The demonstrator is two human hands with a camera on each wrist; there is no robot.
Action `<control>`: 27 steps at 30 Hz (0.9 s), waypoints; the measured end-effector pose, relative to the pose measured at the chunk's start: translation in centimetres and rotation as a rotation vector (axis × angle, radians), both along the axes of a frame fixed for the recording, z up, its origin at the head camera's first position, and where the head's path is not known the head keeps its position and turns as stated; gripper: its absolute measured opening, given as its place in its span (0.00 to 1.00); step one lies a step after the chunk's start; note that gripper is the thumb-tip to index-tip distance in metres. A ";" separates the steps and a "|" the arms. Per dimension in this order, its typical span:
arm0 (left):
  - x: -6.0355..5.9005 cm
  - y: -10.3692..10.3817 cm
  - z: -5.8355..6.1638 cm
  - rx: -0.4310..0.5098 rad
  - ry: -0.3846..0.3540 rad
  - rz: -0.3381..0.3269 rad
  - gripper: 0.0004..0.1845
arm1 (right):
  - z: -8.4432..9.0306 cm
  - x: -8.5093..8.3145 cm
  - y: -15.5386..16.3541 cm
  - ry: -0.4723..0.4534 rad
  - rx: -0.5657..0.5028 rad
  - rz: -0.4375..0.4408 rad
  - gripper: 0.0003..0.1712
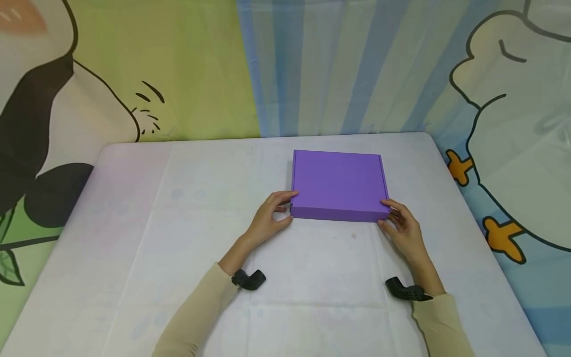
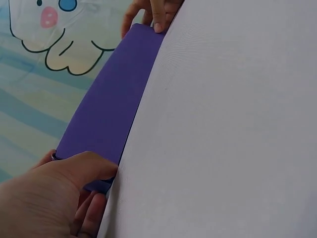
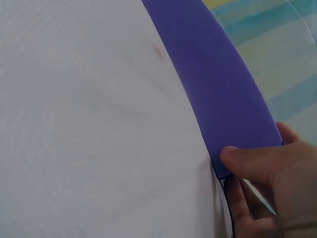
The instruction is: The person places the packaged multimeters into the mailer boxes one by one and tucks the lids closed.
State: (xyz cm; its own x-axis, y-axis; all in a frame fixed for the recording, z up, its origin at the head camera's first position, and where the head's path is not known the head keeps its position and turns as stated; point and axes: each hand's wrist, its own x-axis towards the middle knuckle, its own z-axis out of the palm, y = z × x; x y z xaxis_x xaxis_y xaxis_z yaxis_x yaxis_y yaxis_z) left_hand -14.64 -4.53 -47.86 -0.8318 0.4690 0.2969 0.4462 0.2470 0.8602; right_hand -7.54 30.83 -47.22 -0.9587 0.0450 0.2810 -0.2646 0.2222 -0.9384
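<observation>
We see a flat purple cardboard box [image 1: 339, 184] lying closed on the white table [image 1: 178, 223], its contents hidden. Our left hand [image 1: 267, 218] pinches the near left corner, thumb on the front wall; our right hand [image 1: 403, 228] grasps the near right corner likewise. The box stretches between both grips, its near edge crosswise and lid facing up.

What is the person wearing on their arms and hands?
Both arms have long beige sleeves reaching to the wrists. Each wrist carries a small black angled device, one by the left hand and one by the right hand. The hands are bare: no gloves, and no rings or watches show.
</observation>
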 end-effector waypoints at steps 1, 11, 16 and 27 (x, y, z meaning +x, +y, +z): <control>0.0 0.0 0.1 0.012 0.001 0.010 0.33 | 0.0 0.0 -0.1 0.003 -0.001 -0.009 0.30; -0.3 0.2 0.1 0.003 0.013 0.100 0.31 | 0.2 -0.5 -0.9 0.009 -0.004 -0.098 0.28; -0.3 0.0 0.2 -0.024 0.029 0.124 0.28 | 0.2 -0.7 -1.2 -0.004 -0.009 -0.108 0.27; -0.3 0.2 -0.1 -0.056 0.002 0.104 0.28 | 0.2 -0.4 -1.3 -0.006 -0.045 -0.134 0.28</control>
